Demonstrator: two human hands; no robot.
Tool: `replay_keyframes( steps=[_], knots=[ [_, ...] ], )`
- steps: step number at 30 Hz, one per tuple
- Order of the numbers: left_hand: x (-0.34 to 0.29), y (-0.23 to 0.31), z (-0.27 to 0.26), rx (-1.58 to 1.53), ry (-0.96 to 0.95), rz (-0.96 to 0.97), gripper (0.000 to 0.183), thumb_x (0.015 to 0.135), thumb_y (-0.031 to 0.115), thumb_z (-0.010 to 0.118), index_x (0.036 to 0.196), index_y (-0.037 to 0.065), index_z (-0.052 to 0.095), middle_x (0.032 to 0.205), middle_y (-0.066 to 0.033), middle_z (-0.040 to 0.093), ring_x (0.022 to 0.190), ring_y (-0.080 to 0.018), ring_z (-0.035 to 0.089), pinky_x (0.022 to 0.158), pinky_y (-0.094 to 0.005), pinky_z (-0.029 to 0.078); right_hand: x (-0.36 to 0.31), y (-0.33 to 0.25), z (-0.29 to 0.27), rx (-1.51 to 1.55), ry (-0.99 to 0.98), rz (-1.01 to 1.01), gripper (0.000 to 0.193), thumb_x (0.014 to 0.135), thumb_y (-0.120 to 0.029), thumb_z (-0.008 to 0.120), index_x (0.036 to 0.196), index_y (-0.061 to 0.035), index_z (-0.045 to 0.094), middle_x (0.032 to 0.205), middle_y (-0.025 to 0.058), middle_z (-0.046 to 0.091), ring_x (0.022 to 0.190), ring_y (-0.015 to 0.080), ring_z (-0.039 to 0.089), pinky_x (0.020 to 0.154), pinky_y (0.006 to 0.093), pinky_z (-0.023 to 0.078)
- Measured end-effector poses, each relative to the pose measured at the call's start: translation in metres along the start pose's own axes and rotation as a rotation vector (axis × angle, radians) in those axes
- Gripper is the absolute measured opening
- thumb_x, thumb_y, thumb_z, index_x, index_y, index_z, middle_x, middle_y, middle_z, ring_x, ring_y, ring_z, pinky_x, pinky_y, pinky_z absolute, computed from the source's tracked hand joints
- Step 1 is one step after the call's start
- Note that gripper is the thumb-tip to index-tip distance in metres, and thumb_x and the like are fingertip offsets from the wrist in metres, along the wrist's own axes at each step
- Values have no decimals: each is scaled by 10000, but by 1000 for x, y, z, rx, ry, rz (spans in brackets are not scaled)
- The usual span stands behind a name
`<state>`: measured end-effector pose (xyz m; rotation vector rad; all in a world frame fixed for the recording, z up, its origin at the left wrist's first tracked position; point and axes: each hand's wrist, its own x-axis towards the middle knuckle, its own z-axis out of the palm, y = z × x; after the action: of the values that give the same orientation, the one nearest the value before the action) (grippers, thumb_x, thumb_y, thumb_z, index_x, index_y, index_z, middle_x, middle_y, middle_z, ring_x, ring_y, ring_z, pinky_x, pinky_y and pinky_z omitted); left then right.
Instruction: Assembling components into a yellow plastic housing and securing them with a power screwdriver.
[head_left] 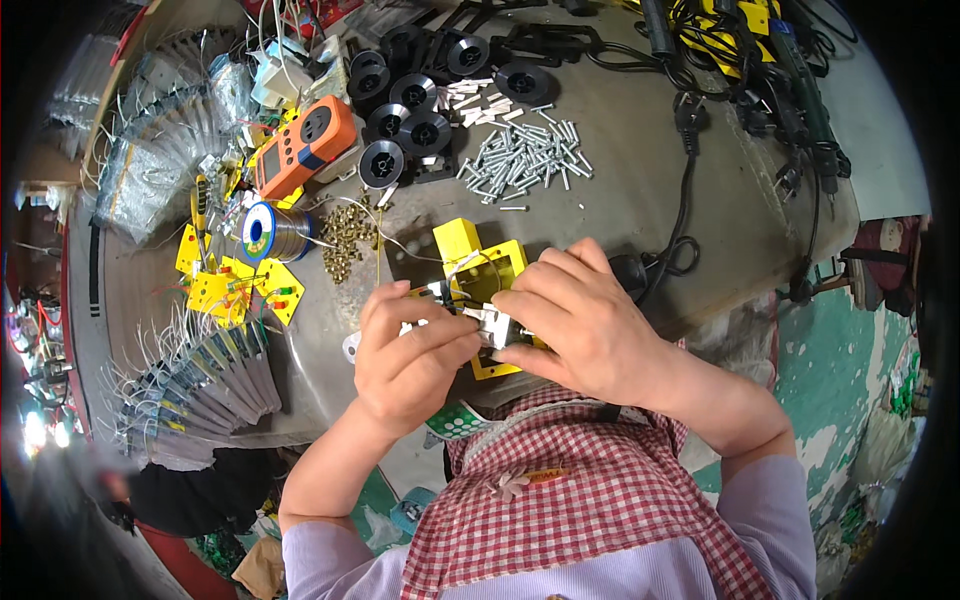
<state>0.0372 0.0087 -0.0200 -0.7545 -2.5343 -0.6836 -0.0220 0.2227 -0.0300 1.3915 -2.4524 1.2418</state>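
Left hand (412, 352), right hand (590, 322): fingertips nearly closed on a small white part (495, 326) (its facing and long axis I cannot tell) | White part: over the yellow frame (517, 257); I judge it light, stiff, perhaps slippery, best held by its edges | Yellow frame: long axis away from the torso | Surface (625, 120) beyond: silver screws (528, 160), black reels (424, 133).

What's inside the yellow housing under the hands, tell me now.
Dark wire shows in the far end of the yellow housing. The left hand, right hand and white part cover its middle, so anything beneath them can't be seen.
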Motion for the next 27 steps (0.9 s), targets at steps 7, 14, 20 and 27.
replay_keyframes(
  steps=[7, 14, 20, 27],
  knots=[
    [2, -4, -3, 144, -37, 95, 188, 672, 110, 698, 858, 135, 691, 881, 27, 691, 833, -172, 598, 960, -440, 406, -2, 0, 1, -1, -3, 4, 339, 722, -223, 754, 954, -38, 591, 915, 70, 528, 951, 241, 529, 830, 384, 374],
    [-1, 7, -2, 268, -10, 203, 122, 690, 163, 699, 810, 150, 684, 899, 35, 688, 831, -129, 598, 985, -430, 364, 5, -2, -2, -82, -57, -70, 308, 717, -219, 742, 914, -43, 583, 886, 65, 523, 914, 231, 523, 814, 369, 379],
    [-3, 2, -12, 185, 55, -24, 240, 661, 136, 748, 886, 148, 663, 1042, -24, 666, 905, -196, 596, 931, -457, 405, -2, -1, 4, -3, 12, 75, 339, 709, -224, 756, 956, -50, 602, 909, 66, 537, 902, 249, 518, 807, 383, 370],
    [-48, -44, -22, -311, 80, -893, 261, 983, 204, 500, 1124, 8, 597, 884, -127, 668, 797, -227, 615, 744, -320, 473, -6, -12, 8, -47, 48, 121, 438, 664, -249, 803, 999, -50, 602, 966, 68, 532, 899, 255, 507, 777, 393, 350]
  ],
)
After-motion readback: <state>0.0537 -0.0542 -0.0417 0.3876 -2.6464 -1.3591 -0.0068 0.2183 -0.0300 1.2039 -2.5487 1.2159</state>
